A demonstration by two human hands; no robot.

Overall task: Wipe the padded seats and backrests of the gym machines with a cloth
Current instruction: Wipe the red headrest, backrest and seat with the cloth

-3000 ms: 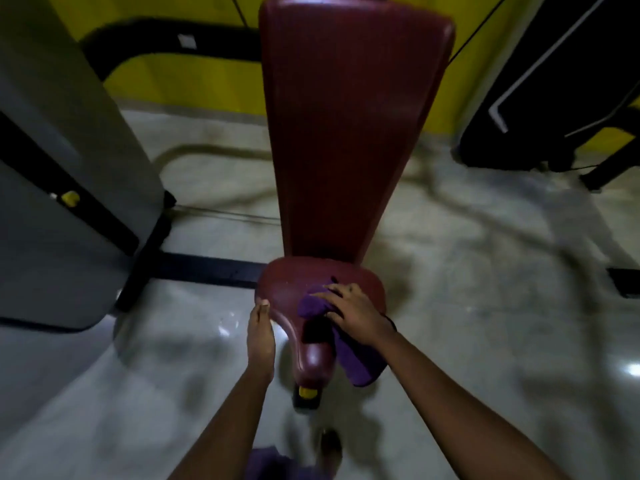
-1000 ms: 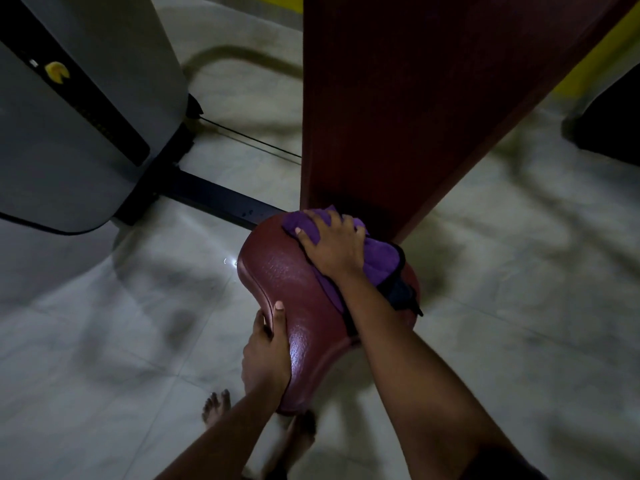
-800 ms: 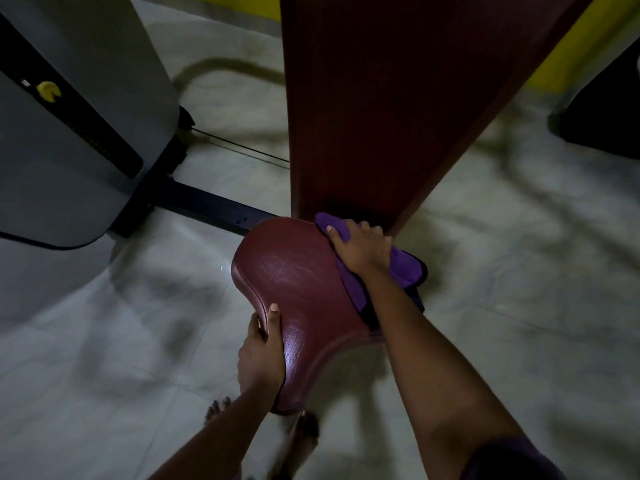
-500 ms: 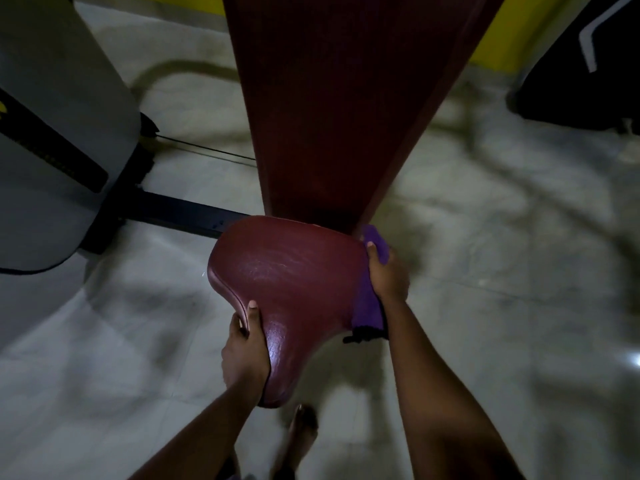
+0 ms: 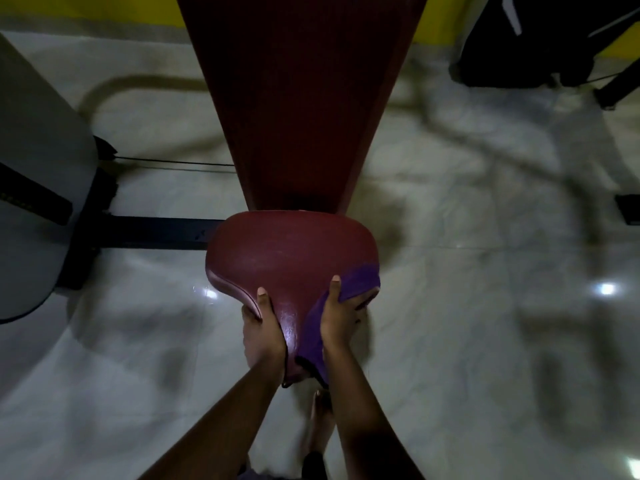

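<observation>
Seat nose wipe: slip risk

Left hand clamps the narrow front of the maroon seat, thumb on top. Right hand is closed on the purple cloth, pressing it around the seat's right edge. Backrest rises behind. Loose cloth hanging below may snag; bare feet on the glossy floor may slide.

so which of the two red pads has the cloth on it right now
The seat pad, the low, rounded one. The purple cloth drapes over its right edge under the right hand. The tall backrest above it is bare.
</observation>
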